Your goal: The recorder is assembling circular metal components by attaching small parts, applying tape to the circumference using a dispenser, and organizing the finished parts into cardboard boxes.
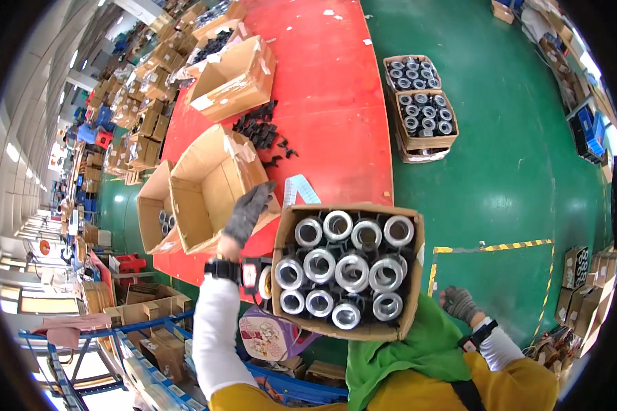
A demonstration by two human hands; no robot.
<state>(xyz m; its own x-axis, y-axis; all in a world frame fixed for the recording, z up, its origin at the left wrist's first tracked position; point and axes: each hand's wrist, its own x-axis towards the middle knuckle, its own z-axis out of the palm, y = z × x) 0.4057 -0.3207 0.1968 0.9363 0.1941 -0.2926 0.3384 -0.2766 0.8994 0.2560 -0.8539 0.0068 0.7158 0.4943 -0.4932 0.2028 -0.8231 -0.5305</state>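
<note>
Close in front of me, a cardboard carton [418, 274] holds several black parts topped with silver metal rings [352, 272]. To its left, my left hand [250, 209] in a grey glove stretches over the red table. Its fingers are extended beside the rim of an open carton [209, 181], and nothing shows in them. Whether it touches that rim I cannot tell. Out to the carton's right, my right hand [461, 304], also gloved, hangs over the green floor with its fingers loosely bent and apart, holding nothing. A pale blue strip [299, 188] lies folded beyond the carton.
Black plastic pieces [257, 127] lie scattered on the red table [322, 89], near another open carton [236, 79]. Two cartons of ringed parts [426, 113] stand on the floor at right. Yellow-black tape [493, 246] marks the floor. A patterned stool seat [264, 335] is at lower left.
</note>
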